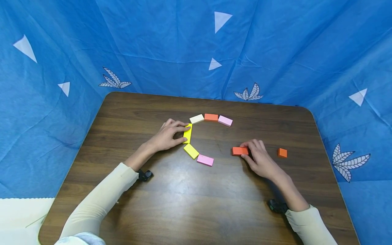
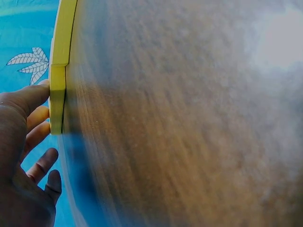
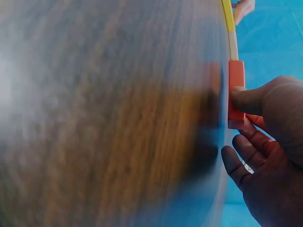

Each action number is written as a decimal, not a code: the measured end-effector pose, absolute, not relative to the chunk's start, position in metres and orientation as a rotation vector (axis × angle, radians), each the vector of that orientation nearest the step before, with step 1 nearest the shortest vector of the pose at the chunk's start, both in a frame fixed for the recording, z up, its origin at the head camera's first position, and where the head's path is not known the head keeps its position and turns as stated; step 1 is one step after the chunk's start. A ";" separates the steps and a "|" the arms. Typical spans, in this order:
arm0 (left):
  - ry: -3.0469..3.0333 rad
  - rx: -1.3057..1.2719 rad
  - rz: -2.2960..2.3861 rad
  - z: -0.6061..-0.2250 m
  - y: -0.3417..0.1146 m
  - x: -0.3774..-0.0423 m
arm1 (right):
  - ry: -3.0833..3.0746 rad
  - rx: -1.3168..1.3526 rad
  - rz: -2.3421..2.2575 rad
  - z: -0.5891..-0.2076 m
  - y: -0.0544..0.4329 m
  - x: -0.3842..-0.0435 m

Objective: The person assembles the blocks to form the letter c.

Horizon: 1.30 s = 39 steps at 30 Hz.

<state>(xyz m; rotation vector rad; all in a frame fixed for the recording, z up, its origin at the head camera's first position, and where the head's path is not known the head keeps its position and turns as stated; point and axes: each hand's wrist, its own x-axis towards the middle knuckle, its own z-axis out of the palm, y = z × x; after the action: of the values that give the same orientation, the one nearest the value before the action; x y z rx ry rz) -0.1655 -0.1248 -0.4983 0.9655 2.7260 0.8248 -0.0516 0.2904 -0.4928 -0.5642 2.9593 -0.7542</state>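
Note:
My left hand [image 1: 167, 135] holds a yellow block [image 1: 188, 134] at the left side of a curved row, fingers toward its far end and thumb by its near end. In the left wrist view, thumb and fingertips meet this yellow block [image 2: 57, 101]. A second yellow block [image 1: 191, 151] lies just nearer, with a pink block [image 1: 205, 160] beside it. Right of the row, my right hand [image 1: 258, 159] pinches an orange-red block [image 1: 238, 151] between thumb and fingers. In the right wrist view, the thumb presses the side of that orange-red block [image 3: 236, 75].
Along the row's far side lie a cream block [image 1: 197, 118], an orange-red block [image 1: 211, 117] and a light pink block [image 1: 225, 120]. A small orange block [image 1: 282, 152] lies right of my right hand. Blue cloth [image 1: 183, 44] hangs around the wooden table [image 1: 183, 204].

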 end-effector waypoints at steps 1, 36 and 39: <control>2.724 0.967 0.825 -0.498 -0.125 -0.166 | 2.962 -0.570 -0.753 -0.493 0.290 -0.051; 2.723 0.968 0.834 -0.499 -0.125 -0.165 | 2.888 -0.729 -0.706 -0.488 0.251 -0.041; 2.724 0.967 0.836 -0.499 -0.125 -0.165 | 2.877 -0.769 -0.714 -0.488 0.250 -0.040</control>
<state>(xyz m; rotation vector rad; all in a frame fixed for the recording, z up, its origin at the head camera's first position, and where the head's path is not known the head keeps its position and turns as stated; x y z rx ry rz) -0.1655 -0.1250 -0.4991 0.9673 2.7243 0.8359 -0.0396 0.2496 -0.4878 -0.7692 2.8772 -0.7137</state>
